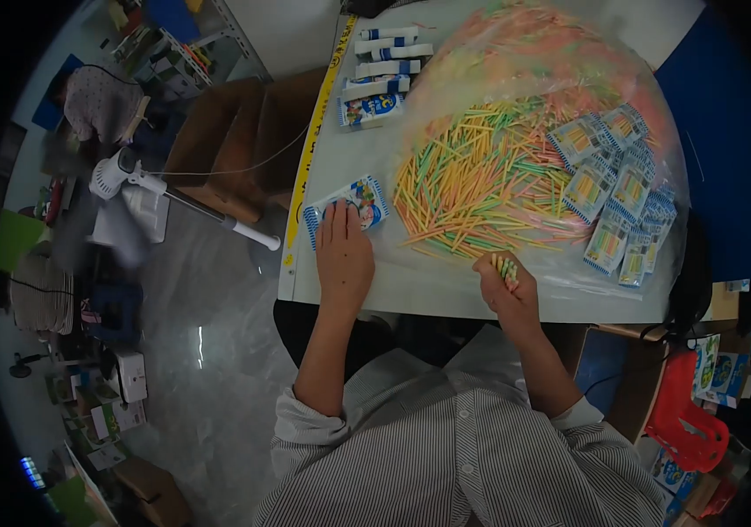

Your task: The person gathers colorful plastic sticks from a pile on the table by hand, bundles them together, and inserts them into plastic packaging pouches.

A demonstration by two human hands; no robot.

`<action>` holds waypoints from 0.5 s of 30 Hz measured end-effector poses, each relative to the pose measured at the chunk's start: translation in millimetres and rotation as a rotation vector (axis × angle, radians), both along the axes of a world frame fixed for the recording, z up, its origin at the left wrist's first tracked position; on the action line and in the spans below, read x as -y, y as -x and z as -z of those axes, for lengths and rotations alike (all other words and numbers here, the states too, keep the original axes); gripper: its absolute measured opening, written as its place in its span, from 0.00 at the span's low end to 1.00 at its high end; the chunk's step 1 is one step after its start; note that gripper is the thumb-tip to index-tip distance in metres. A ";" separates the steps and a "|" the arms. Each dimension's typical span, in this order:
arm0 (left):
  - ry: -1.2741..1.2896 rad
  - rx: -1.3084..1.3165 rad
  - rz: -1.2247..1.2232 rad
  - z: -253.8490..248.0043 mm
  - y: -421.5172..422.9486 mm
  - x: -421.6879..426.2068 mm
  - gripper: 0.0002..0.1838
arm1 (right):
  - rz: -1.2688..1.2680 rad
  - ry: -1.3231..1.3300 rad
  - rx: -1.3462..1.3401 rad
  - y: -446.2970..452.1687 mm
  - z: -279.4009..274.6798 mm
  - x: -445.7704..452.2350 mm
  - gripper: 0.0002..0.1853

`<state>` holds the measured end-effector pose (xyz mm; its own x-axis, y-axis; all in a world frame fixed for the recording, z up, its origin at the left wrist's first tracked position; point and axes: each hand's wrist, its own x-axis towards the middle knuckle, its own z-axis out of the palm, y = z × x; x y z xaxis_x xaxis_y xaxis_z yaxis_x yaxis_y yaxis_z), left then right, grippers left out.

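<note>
My left hand (343, 255) lies flat, fingers together and stretched out, on a blue and white packet (372, 195) near the table's left edge. In my right hand (509, 290), at the front edge of the table, a small bundle of coloured sticks (504, 270) is gripped, their ends showing above the fist. Beyond it, a large clear plastic bag (560, 75) holds a big heap of thin yellow, green, orange and pink sticks (472, 176). Several small filled packets (608, 241) rest on the right side of the bag.
Several white and blue folded packets (386, 67) lie at the table's back left. Yellow tape (303, 176) runs along the table's left edge. Left of the table are cardboard boxes (235, 132), a white fan (112, 173) and two other people. A red plastic object (689, 413) is at right.
</note>
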<state>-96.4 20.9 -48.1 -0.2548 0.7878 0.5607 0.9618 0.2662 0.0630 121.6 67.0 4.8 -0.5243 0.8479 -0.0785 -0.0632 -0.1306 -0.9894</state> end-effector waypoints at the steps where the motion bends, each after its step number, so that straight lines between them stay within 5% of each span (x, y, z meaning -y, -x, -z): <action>1: -0.025 0.084 0.035 2.2 1.4 1.3 0.16 | -0.024 0.010 0.005 -0.9 2.5 0.6 0.07; 8: 0.077 0.551 0.010 -18.9 -6.3 11.2 0.15 | 0.016 -0.286 0.165 0.9 18.0 4.3 0.06; 15: 0.014 0.126 0.072 -11.6 -10.7 8.9 0.13 | -0.003 -0.359 0.265 -1.9 27.7 6.4 0.09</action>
